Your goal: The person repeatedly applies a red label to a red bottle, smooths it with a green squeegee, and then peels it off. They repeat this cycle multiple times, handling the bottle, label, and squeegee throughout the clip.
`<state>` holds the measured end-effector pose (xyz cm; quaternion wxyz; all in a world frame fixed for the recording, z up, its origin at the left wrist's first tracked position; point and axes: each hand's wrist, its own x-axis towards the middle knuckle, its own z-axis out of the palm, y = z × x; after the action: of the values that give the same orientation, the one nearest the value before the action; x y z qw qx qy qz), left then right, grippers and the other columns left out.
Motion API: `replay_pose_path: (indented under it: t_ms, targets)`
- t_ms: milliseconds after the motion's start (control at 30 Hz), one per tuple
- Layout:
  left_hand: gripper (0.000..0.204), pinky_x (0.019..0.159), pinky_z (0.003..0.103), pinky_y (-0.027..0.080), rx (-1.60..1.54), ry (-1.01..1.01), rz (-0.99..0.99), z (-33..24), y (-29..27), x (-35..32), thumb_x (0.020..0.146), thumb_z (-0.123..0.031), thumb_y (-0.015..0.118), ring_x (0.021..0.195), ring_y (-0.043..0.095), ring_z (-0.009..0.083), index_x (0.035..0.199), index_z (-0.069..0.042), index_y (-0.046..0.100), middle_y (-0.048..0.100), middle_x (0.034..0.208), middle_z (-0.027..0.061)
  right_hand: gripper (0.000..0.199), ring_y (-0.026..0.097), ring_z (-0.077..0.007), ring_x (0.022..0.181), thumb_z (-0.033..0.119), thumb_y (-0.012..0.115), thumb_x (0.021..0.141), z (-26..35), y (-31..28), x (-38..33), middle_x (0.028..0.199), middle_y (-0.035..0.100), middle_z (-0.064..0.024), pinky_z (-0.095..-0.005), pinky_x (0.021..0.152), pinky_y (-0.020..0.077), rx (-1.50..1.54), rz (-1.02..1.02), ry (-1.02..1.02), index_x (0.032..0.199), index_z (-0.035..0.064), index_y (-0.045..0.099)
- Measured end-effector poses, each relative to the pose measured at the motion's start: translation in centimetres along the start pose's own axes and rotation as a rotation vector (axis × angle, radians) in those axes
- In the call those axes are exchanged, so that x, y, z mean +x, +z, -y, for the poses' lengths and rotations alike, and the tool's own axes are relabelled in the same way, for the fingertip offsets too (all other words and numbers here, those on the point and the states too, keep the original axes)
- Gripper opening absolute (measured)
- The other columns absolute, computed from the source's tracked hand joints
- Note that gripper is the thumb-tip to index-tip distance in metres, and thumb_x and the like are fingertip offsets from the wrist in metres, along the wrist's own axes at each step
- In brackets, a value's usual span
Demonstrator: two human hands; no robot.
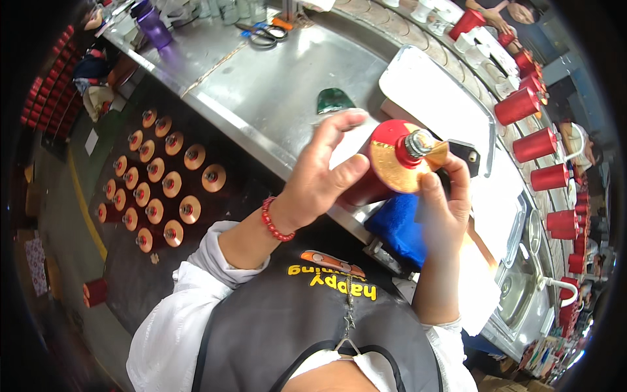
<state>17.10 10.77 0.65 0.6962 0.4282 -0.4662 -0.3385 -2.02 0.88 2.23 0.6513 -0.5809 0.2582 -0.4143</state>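
In front of me stands a red bottle (388,131) with a gold shoulder and a bare ribbed metallic neck. My right hand (447,206) is closed in a pinch on a piece of gold foil (436,157) at the right side of the neck. My left hand (317,173) is at the bottle's left side, its fingers apart and its thumb pointing at the red body. Whether that thumb touches the bottle I cannot tell. The bottle's lower part is partly hidden by my left hand and in shadow.
Many red bottles with gold shoulders (190,209) stand in rows at left. A metal bench (281,85) carries a dark green piece (334,100), scissors (264,36) and a purple bottle (153,27). Blue cloth (400,228) lies below the bottle. A conveyor (385,25) curves along the right.
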Motion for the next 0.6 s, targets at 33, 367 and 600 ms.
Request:
replay_pose_path:
  t_ms: [33, 367, 600]
  targets:
    - [0.064, 0.119, 0.038, 0.024, -0.035, 0.001, 0.058, 0.2, 0.6, 0.8, 0.098, -0.030, 0.063, 0.140, 0.037, 0.0219, 0.146, 0.003, 0.034, 0.043, 0.145, 0.0141, 0.034, 0.052, -0.0172, 0.124, 0.009, 0.068, 0.095, 0.0, -0.1, 0.1, 0.131, 0.059, -0.0109, -0.0342, 0.109, 0.0369, -0.071, -0.004, -0.017, 0.126, 0.0001, 0.056]
    - [0.062, 0.112, 0.035, 0.035, -0.216, -0.150, 0.085, 0.5, 2.2, 0.9, 0.098, -0.024, 0.063, 0.130, 0.046, 0.0183, 0.146, -0.001, 0.031, 0.048, 0.140, 0.0115, 0.040, 0.054, -0.0156, 0.118, 0.014, 0.063, 0.099, 0.5, 0.4, 0.2, 0.127, 0.059, -0.0088, -0.0316, 0.104, 0.0409, -0.063, 0.010, -0.007, 0.134, -0.0011, 0.053]
    - [0.058, 0.112, 0.035, 0.035, -0.210, -0.167, 0.086, 0.0, 2.2, 0.8, 0.101, -0.028, 0.058, 0.129, 0.047, 0.0181, 0.146, -0.001, 0.033, 0.050, 0.139, 0.0121, 0.036, 0.056, -0.0140, 0.111, 0.018, 0.065, 0.099, 0.2, 0.1, -0.2, 0.121, 0.061, -0.0064, -0.0304, 0.101, 0.0423, -0.123, -0.009, 0.024, 0.128, 0.0001, 0.055]
